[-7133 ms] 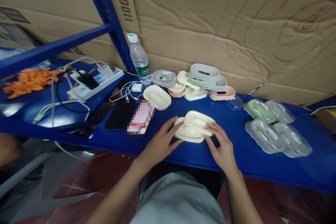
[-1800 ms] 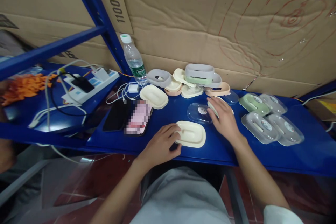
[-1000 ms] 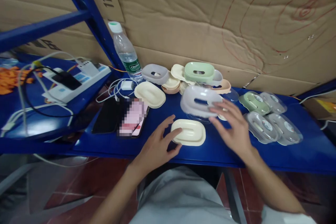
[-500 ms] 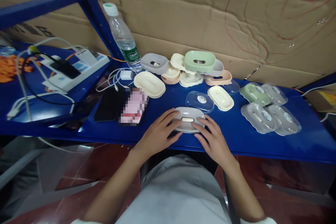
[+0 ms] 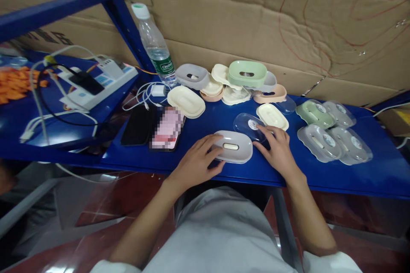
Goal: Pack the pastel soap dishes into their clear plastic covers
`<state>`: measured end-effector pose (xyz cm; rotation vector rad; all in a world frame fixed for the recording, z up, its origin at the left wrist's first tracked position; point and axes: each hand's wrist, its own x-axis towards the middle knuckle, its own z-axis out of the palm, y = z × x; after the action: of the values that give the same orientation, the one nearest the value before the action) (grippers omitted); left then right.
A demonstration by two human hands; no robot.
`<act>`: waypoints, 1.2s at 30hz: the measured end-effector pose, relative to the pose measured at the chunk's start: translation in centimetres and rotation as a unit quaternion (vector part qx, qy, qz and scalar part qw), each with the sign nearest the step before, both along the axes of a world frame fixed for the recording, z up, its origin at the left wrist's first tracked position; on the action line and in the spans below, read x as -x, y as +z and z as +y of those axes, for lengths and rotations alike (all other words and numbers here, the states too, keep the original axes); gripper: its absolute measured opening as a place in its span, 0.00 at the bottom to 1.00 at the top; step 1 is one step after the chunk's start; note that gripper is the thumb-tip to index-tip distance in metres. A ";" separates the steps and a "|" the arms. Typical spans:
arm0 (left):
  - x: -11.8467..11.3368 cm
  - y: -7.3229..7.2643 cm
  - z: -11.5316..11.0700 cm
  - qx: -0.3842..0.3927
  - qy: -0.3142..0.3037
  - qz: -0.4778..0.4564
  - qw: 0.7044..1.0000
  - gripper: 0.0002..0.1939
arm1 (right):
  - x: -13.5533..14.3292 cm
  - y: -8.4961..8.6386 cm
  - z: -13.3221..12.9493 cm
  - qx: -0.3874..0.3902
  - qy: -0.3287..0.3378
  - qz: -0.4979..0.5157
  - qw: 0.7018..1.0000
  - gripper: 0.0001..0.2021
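A grey oval soap dish (image 5: 245, 152) with a cream bar in its central slot lies near the table's front edge. My left hand (image 5: 200, 160) grips its left end, fingers over the rim and thumb at the front side. To the right, my right hand (image 5: 279, 149) is on a clear plastic lid (image 5: 245, 123) with a round sticker, fingertips on top and thumb by its front edge. That lid lies just behind the dish, partly hidden by my fingers. Right behind my right hand sits a cream oval tray (image 5: 272, 116).
Soap dishes and trays, including a green dish (image 5: 247, 73), are piled along the cardboard. Several lidded dishes (image 5: 320, 143) stand right. Left are two phones (image 5: 136, 126), a charger cable (image 5: 137, 99), a water bottle (image 5: 156, 51) and a power strip (image 5: 118, 80).
My right hand has left the right end of the grey soap dish and moved right and back onto the clear lid. My left hand stays on the dish. The view has shifted slightly.
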<state>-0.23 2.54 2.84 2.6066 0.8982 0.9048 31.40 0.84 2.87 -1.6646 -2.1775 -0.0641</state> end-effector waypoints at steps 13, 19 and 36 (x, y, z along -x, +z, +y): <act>0.2 0.2 0.0 0.153 0.050 -0.040 0.986 0.42 | 1.5 0.6 -2.6 0.017 0.086 0.199 0.976 0.23; 0.2 0.0 0.3 0.162 0.039 -0.042 0.985 0.42 | 3.4 0.0 -4.0 -0.004 0.136 0.164 0.977 0.30; 0.2 -0.6 0.6 0.094 0.024 -0.046 0.994 0.33 | 4.0 -0.1 -4.2 -0.042 0.149 0.113 0.981 0.34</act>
<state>-0.39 3.18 2.29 2.3746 0.9745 0.8959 27.42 -3.33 2.81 -1.2204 -2.1878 0.1100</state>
